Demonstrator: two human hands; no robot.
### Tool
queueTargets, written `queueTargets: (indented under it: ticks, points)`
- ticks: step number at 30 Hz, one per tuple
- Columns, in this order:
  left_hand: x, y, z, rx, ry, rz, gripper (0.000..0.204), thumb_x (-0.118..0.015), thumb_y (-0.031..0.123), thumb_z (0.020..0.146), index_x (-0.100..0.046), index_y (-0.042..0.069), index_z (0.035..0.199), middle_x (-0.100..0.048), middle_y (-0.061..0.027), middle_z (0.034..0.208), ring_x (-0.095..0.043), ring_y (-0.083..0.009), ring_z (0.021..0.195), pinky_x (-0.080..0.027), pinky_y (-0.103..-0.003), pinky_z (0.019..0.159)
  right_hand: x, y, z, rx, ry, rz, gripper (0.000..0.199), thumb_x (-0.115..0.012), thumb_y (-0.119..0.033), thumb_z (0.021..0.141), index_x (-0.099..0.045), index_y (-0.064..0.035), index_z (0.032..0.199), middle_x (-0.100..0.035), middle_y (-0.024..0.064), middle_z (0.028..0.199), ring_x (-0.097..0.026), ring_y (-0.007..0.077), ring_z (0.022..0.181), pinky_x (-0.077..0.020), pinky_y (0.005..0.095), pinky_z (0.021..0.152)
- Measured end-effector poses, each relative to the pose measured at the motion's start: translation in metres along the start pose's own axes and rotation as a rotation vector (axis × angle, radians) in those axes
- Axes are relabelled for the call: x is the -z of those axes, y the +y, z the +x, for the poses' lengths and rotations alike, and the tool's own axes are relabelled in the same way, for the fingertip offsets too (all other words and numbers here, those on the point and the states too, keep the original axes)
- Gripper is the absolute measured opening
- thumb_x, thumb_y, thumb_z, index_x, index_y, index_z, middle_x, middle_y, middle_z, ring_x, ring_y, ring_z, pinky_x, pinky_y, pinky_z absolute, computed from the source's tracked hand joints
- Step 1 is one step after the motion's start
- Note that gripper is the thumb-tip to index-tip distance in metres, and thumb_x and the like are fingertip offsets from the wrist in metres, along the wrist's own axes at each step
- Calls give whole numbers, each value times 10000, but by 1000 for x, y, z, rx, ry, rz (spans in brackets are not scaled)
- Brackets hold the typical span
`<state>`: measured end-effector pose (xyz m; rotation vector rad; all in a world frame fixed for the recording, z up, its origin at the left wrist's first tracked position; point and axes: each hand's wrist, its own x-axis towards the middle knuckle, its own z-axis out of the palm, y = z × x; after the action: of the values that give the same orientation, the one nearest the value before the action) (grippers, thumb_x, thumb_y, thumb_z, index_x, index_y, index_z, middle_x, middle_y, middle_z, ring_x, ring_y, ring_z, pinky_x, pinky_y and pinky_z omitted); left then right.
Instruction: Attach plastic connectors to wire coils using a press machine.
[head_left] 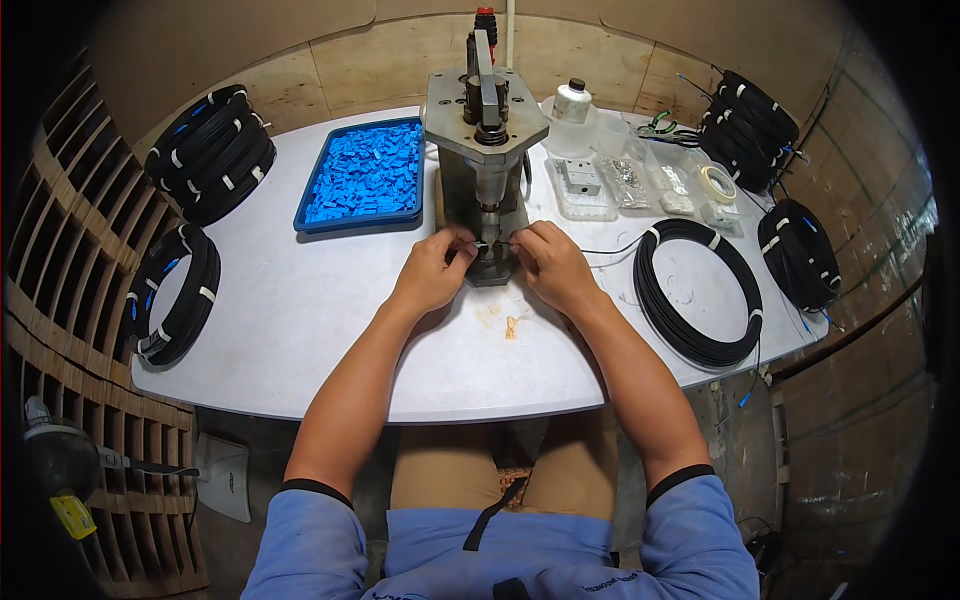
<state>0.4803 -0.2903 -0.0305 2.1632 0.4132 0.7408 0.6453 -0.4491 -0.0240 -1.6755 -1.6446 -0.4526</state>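
Both hands, left hand [432, 270] & right hand [548, 262], are pinching thin cable [600, 250] at press [487, 150] base, near table [300, 330] far edge.

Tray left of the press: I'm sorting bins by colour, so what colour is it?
Blue, filled with small blue parts; the tray shows clearly in the head view.

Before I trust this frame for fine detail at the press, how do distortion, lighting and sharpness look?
Head view: fisheye bends the white table's edge and darkens the corners; light is even and soft, without harsh glare; left hand and right hand at the grey metal hand press are fairly sharp, but the thin black cable they pinch is too fine to resolve.
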Motion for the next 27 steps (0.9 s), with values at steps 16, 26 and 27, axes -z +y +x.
queueTargets:
  ticks: [16,26,27]
  points:
    - [0,-2,0,13,-8,33,233,-675,184,975,-680,-6,1109,-755,-160,1009,-724,-259,943,-555,-368,827,0,1,0,2,-12,-16,135,-701,-27,841,-644,-45,961,-639,124,942,-632,344,881,-518,436,790]
    - [0,0,0,-5,12,11,216,-651,176,962,-689,-2,1078,-743,-201,976,-726,-337,909,-556,-402,812,1,-1,1,-3,-14,-6,138,-699,-21,839,-647,-41,965,-641,125,938,-634,345,879,-517,434,789]
    - [0,0,0,-7,12,16,215,-651,176,963,-689,-2,1077,-743,-202,975,-726,-336,907,-555,-402,811,1,-1,0,-8,-16,-5,142,-699,-20,838,-649,-42,969,-642,125,940,-634,345,879,-518,435,789]
